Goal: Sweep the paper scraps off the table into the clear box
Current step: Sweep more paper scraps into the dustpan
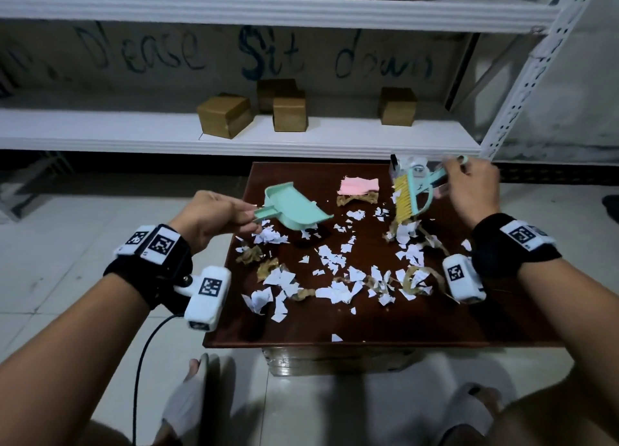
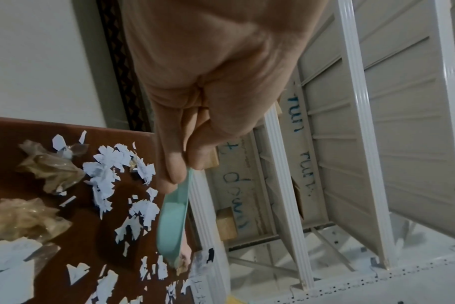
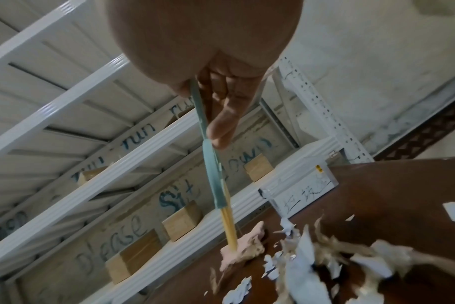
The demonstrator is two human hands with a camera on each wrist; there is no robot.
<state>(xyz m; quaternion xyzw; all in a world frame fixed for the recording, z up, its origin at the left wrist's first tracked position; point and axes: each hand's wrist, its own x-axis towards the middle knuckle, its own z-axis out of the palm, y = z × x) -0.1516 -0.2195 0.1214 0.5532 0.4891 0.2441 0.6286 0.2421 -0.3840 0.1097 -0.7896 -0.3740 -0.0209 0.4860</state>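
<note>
White and brown paper scraps (image 1: 338, 274) lie scattered over the dark wooden table (image 1: 418, 325). My left hand (image 1: 214, 219) grips the handle of a mint green dustpan (image 1: 294, 209), held tilted above the table's left side; the same dustpan (image 2: 173, 218) shows edge-on in the left wrist view. My right hand (image 1: 474, 189) holds the handle of a mint brush (image 1: 410, 194) with yellow bristles pointing down over scraps at the far right. The clear box (image 1: 410, 169) stands at the table's far right corner, partly hidden behind the brush. Pink paper (image 1: 359, 185) lies near the far edge.
A white metal shelf (image 1: 234, 137) with several small cardboard boxes (image 1: 225, 115) runs behind the table. The floor around is pale tile. My feet in slippers (image 1: 187, 408) are below the table's near edge. A cable (image 1: 144, 362) hangs from my left wrist.
</note>
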